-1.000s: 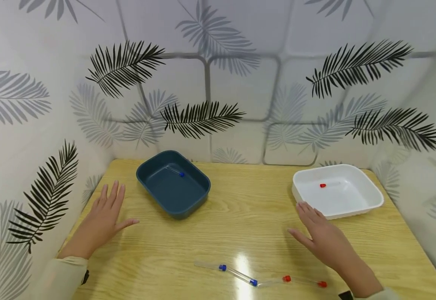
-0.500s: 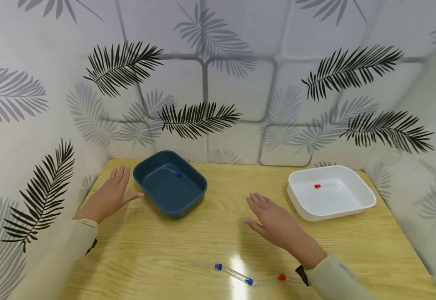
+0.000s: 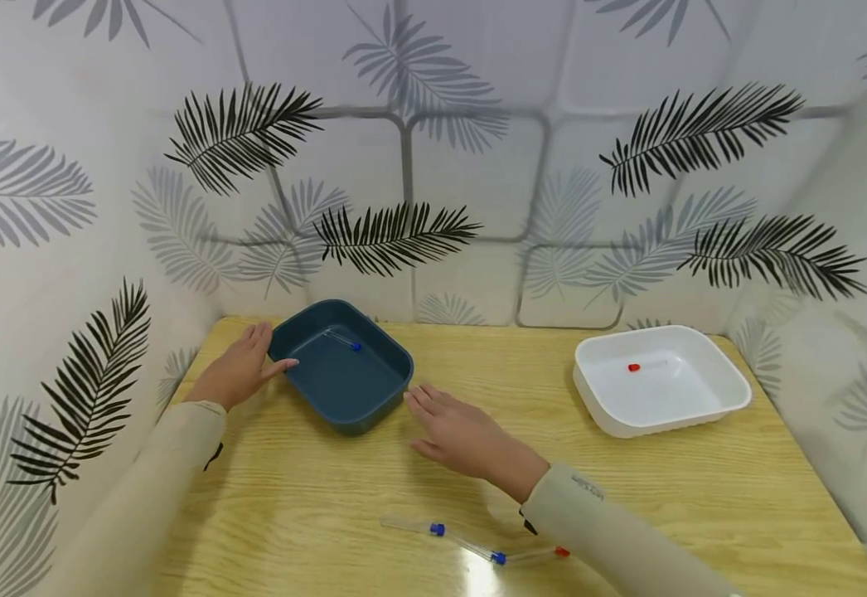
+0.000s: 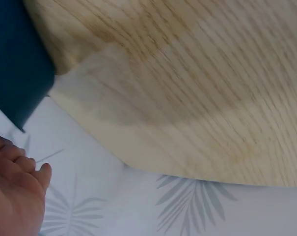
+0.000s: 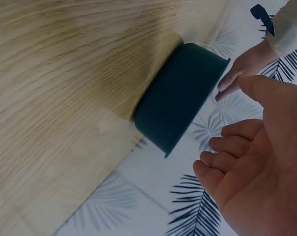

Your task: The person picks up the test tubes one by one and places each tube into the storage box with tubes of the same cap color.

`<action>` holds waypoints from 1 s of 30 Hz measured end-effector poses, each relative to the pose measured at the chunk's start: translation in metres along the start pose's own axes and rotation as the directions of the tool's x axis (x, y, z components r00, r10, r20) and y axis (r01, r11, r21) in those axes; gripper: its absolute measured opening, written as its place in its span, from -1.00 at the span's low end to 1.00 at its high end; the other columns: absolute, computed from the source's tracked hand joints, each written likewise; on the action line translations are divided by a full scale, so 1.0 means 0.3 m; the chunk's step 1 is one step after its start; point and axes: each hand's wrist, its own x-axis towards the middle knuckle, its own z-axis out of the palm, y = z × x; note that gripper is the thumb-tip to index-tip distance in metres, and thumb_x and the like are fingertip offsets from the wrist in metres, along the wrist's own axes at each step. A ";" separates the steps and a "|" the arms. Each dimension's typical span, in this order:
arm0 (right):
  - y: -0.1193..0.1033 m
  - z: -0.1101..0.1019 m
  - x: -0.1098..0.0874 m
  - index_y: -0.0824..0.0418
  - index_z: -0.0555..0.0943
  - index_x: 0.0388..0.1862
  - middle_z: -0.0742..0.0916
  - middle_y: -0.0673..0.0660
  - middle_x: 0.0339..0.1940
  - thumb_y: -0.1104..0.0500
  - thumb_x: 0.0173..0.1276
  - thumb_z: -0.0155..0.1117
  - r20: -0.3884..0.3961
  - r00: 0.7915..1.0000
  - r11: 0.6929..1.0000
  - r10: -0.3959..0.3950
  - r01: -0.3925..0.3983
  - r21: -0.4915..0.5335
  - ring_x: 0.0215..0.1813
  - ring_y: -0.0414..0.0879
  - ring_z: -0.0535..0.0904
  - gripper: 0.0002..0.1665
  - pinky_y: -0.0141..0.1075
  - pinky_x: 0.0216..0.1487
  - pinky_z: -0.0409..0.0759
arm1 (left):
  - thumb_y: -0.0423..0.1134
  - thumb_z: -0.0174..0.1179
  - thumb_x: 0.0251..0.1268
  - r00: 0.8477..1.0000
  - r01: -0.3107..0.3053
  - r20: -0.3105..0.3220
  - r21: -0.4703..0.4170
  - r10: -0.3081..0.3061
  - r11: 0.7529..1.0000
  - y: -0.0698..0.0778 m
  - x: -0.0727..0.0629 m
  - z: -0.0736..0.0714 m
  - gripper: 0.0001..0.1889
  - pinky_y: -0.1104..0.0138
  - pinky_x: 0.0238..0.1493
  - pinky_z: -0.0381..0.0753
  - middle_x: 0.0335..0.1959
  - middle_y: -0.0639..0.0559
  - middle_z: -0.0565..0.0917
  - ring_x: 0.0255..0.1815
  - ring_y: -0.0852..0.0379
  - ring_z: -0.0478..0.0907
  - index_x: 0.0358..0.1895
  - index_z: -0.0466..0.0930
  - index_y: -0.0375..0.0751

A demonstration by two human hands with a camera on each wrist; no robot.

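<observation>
A dark blue bin (image 3: 336, 385) stands at the back left of the table, with one blue-capped clear tube (image 3: 343, 340) lying inside. At its left side is my left hand (image 3: 235, 371), fingers extended and the thumb overlapping the rim in the head view. My right hand (image 3: 463, 433), palm turned toward the bin, has its fingertips right at the bin's right side. In the right wrist view the bin (image 5: 180, 93) appears between the two hands, its wall facing my right hand (image 5: 266, 167). The left wrist view shows my left hand (image 4: 18, 191) just beside the bin's edge.
A white bin (image 3: 661, 381) at the back right holds a red-capped tube (image 3: 635, 367). Near the front lie two blue-capped tubes (image 3: 437, 529) and a red-capped tube (image 3: 562, 551), partly behind my right sleeve. Patterned cloth (image 3: 478, 182) surrounds the wooden table (image 3: 314, 497).
My right hand has swept left from beside the white bin to the blue bin. My left hand has moved forward and right, up to the blue bin's left side.
</observation>
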 end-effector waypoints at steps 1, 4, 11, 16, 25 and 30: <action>-0.005 0.006 0.016 0.30 0.13 0.44 0.22 0.22 0.44 -0.16 0.44 -0.07 0.001 1.000 1.000 -0.001 0.001 0.005 0.45 0.03 0.07 -0.22 -0.20 0.35 0.14 | 0.22 -0.06 0.32 1.000 0.011 0.007 -0.012 -0.011 1.000 -0.005 0.010 0.006 -0.06 -0.14 0.29 -0.03 0.42 -0.43 -0.11 0.42 -0.34 -0.19 0.43 -0.23 -0.46; -0.020 0.026 0.057 0.29 0.14 0.43 0.22 0.21 0.44 -0.19 0.44 -0.10 0.003 1.000 1.000 0.003 -0.003 0.003 0.45 0.02 0.06 -0.22 -0.21 0.36 0.11 | 0.30 -0.15 0.31 0.998 0.047 0.056 -0.067 -0.043 0.997 -0.019 0.040 0.026 -0.02 -0.14 0.31 -0.10 0.44 -0.40 -0.20 0.43 -0.29 -0.29 0.43 -0.26 -0.46; -0.062 0.062 0.111 0.33 0.24 0.38 0.33 0.24 0.38 -0.27 0.44 -0.22 -0.046 0.996 0.997 0.081 -0.080 0.021 0.42 0.06 0.13 -0.19 -0.20 0.35 0.13 | 0.35 -0.20 0.29 0.996 0.064 0.074 -0.085 -0.058 0.994 -0.030 0.081 0.062 0.00 -0.11 0.33 -0.15 0.45 -0.36 -0.26 0.45 -0.23 -0.37 0.43 -0.30 -0.45; -0.086 0.069 0.131 0.34 0.25 0.37 0.33 0.25 0.37 -0.37 0.40 -0.35 -0.040 0.981 0.977 0.189 -0.184 0.109 0.42 0.05 0.14 -0.08 -0.20 0.33 0.16 | 0.34 -0.20 0.30 0.999 0.044 0.028 -0.040 -0.042 0.998 -0.011 0.089 0.064 -0.01 -0.10 0.33 -0.11 0.45 -0.38 -0.20 0.44 -0.26 -0.29 0.43 -0.24 -0.46; -0.110 0.102 0.144 0.40 0.24 0.36 0.31 0.30 0.38 -0.40 0.37 -0.39 -0.055 0.971 0.972 0.232 -0.231 0.034 0.43 0.10 0.11 -0.02 -0.18 0.36 0.10 | 0.30 -0.24 0.35 0.999 0.049 -0.018 -0.011 -0.049 0.999 -0.001 0.081 0.085 -0.06 -0.10 0.32 -0.07 0.44 -0.39 -0.16 0.44 -0.28 -0.22 0.42 -0.21 -0.49; -0.108 0.111 0.149 0.41 0.23 0.36 0.29 0.31 0.38 -0.42 0.36 -0.45 -0.057 0.967 0.968 0.249 -0.250 -0.012 0.43 0.11 0.09 0.02 -0.18 0.37 0.07 | 0.25 -0.20 0.37 0.997 0.054 -0.051 -0.023 -0.055 0.998 0.008 0.069 0.092 -0.09 -0.10 0.31 -0.05 0.43 -0.41 -0.11 0.43 -0.28 -0.20 0.42 -0.22 -0.50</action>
